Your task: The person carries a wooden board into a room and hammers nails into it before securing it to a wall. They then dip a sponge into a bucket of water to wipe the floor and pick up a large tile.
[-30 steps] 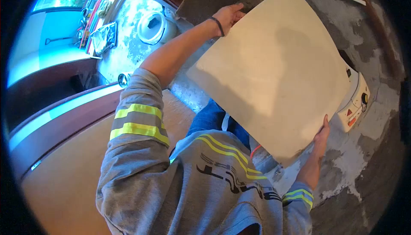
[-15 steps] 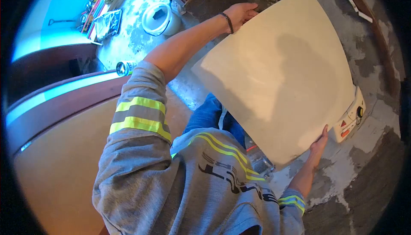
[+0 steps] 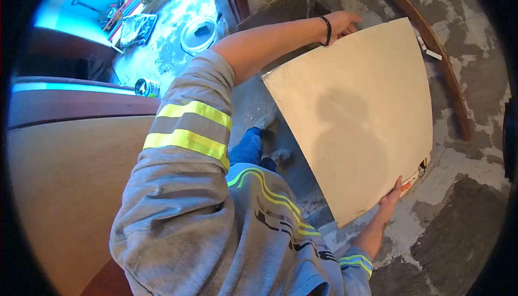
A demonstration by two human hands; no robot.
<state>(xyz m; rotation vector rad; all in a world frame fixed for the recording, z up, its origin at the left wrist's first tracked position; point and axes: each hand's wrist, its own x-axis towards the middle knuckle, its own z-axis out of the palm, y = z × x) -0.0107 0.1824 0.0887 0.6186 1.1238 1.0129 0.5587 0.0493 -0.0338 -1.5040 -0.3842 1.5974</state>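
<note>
I hold a large square beige tile by two opposite edges, tilted over the rough grey mortar floor. My left hand, with a dark band on its wrist, grips the tile's far top edge. Gripping the near lower edge is my right hand, close to the tile's corner. My grey sweatshirt sleeve with yellow reflective stripes fills the lower left. The tile hides most of the floor under it.
A white device with red marks peeks out under the tile's lower right edge. A white bucket and a can stand at the upper left. A brown wooden strip runs behind the tile. A beige surface lies at left.
The tile has swung down and to the right with both hands still on it. It now covers almost all of the white device. The view has turned, and my left arm reaches further out.
</note>
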